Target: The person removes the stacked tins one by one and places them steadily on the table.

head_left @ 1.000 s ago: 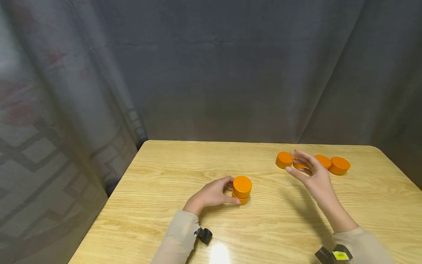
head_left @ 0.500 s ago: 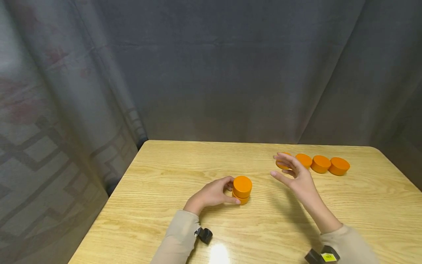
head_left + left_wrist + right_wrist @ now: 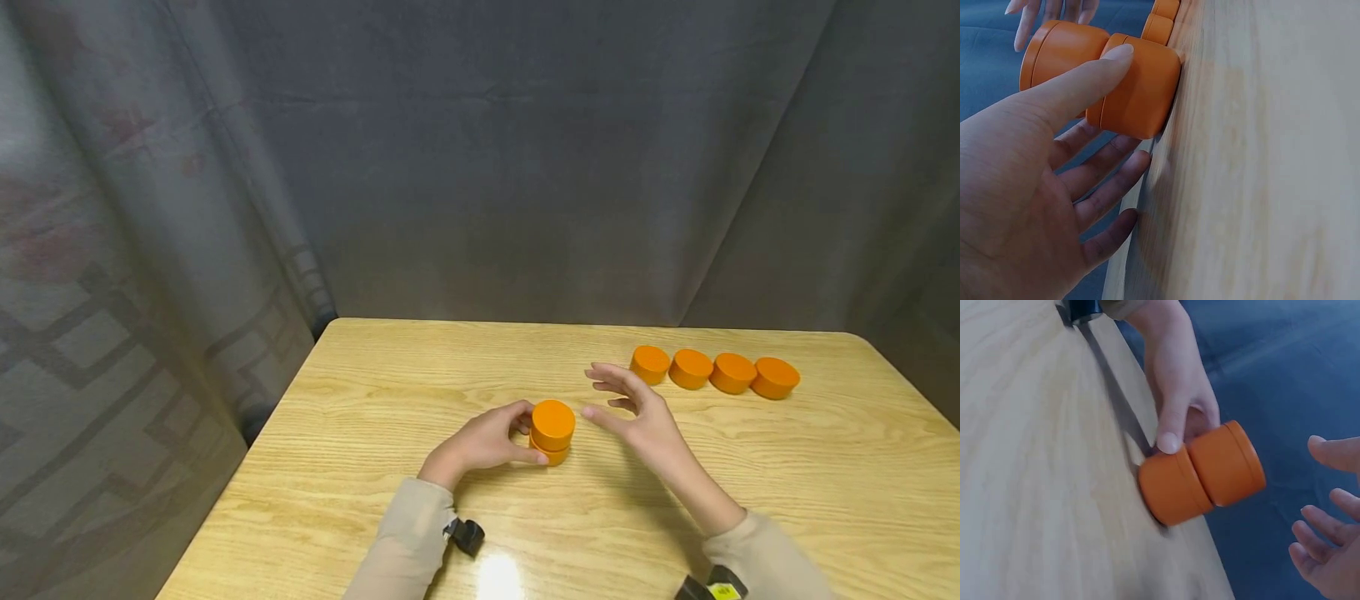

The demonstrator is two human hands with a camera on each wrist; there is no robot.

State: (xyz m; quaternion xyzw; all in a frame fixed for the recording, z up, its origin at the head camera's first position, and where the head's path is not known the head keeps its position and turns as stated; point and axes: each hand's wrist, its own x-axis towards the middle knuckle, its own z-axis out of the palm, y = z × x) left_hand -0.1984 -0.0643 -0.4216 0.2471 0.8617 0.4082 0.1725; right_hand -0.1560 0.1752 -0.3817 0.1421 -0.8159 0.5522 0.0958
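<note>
Two round orange lidded tins stand stacked near the middle of the table in the head view. My left hand (image 3: 480, 440) curls round the stack from the left, its thumb on the side of the lower tin (image 3: 1147, 90), close below the upper tin (image 3: 1063, 53). The other left fingers pass partly behind the tins. To the right of the stack, my right hand (image 3: 645, 421) hovers over the table with thumb and fingers apart and nothing between them. In the right wrist view, its fingers are a short way from the upper tin (image 3: 1229, 464).
A row of several more orange tins (image 3: 690, 368) stands at the back right of the wooden table (image 3: 420, 367). Grey curtains (image 3: 495, 167) hang behind the table and along its left side. Black cameras are strapped to both sleeves.
My right hand has moved left and nearer, from in front of the tin row to just right of the stack. My left hand and the two stacked tins have stayed in place.
</note>
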